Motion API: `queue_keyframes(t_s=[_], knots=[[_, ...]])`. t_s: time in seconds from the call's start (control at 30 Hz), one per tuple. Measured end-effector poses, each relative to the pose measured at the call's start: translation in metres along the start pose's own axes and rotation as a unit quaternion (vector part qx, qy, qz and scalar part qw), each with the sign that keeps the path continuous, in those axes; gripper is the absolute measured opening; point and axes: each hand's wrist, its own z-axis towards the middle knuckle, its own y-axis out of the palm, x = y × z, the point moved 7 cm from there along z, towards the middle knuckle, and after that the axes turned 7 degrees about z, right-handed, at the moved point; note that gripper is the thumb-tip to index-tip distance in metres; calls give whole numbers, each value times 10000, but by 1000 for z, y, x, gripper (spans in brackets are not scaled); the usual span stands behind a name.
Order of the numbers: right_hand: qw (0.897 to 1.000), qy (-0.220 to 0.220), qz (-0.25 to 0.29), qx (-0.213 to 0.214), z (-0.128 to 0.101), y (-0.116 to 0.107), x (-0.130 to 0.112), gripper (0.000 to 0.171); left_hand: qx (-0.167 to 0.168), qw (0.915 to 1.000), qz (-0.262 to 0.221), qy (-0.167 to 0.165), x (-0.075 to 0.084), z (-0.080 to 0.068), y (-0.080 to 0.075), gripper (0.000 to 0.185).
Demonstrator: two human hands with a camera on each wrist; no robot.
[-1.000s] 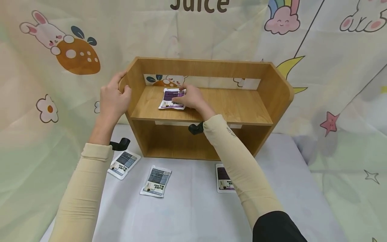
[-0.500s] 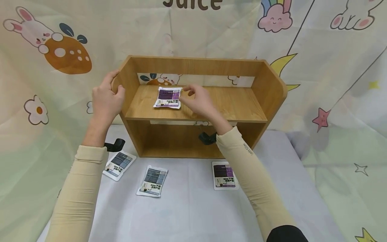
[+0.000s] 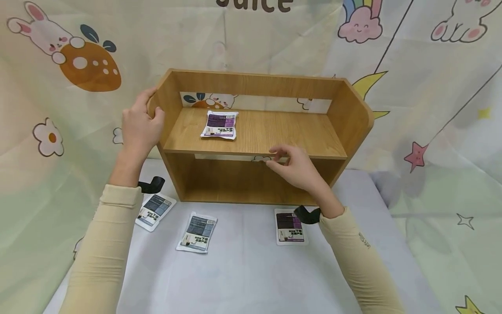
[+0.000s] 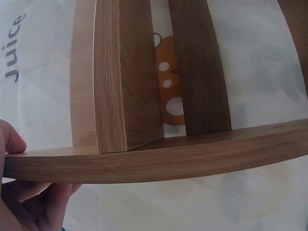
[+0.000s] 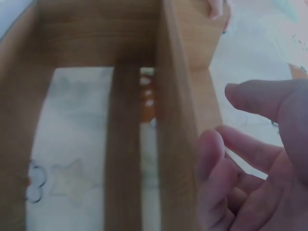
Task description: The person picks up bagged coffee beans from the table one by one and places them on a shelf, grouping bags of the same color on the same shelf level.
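Observation:
A two-tier wooden shelf stands on the white-covered table. My left hand grips the front edge of its left side panel; in the left wrist view the thumb and fingers lie on either side of that board. On the upper tier, toward the left, lies a purple-and-white packet, touched by neither hand. My right hand hovers in front of the shelf's lower right part, holding nothing. Its thumb and loosely bent fingers are apart in the right wrist view.
Another purple-labelled packet lies on the table below my right wrist. Two grey-blue-labelled packets, one near the middle and one by my left wrist, lie to the left. A printed cloth hangs behind the shelf.
My right hand has let go of the packet on the upper tier and moved down and right, off the shelf board. The left hand keeps its grip on the side panel.

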Motion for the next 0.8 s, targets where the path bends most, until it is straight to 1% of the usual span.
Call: queue_keyframes(t_s=[0.13,0.4,0.53,0.63,0.8], knots=[[9998,187,-5,-99,-22,-2,26,27,6,10000,27,15,0,2,1,48],[9977,674,-74,-93,-58,-5,79,28,30,10000,7,23,3,5,2,47],[9954,916,99,-244,-77,1,104,30,26,10000,93,6,3,2,2,46],[9933,1072,311,-313,-90,7,124,29,-4,10000,26,-21,3,0,1,47],[9896,1359,385,-270,-109,18,154,31,30,10000,1,-56,2,-1,-3,47]])
